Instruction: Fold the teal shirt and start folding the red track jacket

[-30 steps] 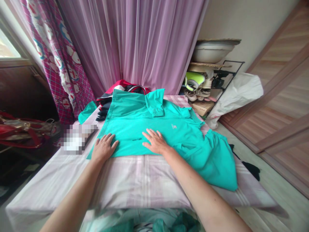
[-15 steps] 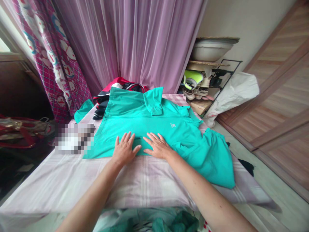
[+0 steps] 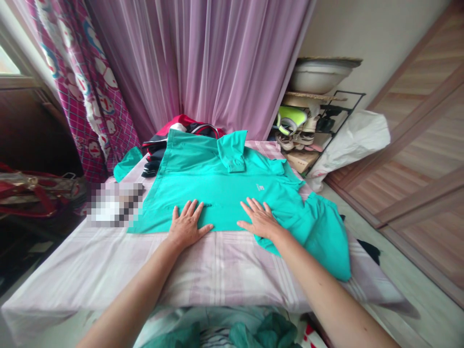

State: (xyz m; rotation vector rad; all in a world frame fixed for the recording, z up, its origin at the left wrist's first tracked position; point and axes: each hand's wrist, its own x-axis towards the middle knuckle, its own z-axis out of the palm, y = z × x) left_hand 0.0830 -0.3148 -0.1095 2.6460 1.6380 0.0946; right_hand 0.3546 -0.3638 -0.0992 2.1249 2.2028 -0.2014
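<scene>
A: Where was the jacket (image 3: 210, 186)?

B: It lay spread across the pale plaid cloth (image 3: 210, 275), hem towards the left. One sleeve (image 3: 232, 152) was folded in over it near the far edge, and the fabric on the right was loosely bunched.

A: And the left hand (image 3: 187, 226)?

B: Palm down on the jacket near its close edge, fingers apart, thumb out to the right. It was open and had hold of nothing. The zip (image 3: 207, 205) showed just beyond its fingertips.

A: Was the right hand (image 3: 260, 221) gripping anything?

B: No, it was open too, laid on the jacket with its fingers fanned, just below the small logo (image 3: 260, 187). A stretch of teal fabric showed between the two.

A: What was around them?

B: A pile of dark and red clothes (image 3: 154, 162) sat behind the jacket's far left corner, with another teal piece (image 3: 127, 164) just left of it. A purple curtain (image 3: 217, 58) hung behind. Off to the right stood a rack (image 3: 348, 113) with a basin (image 3: 321, 77) on top and a white bag (image 3: 355, 140) beside it.
</scene>
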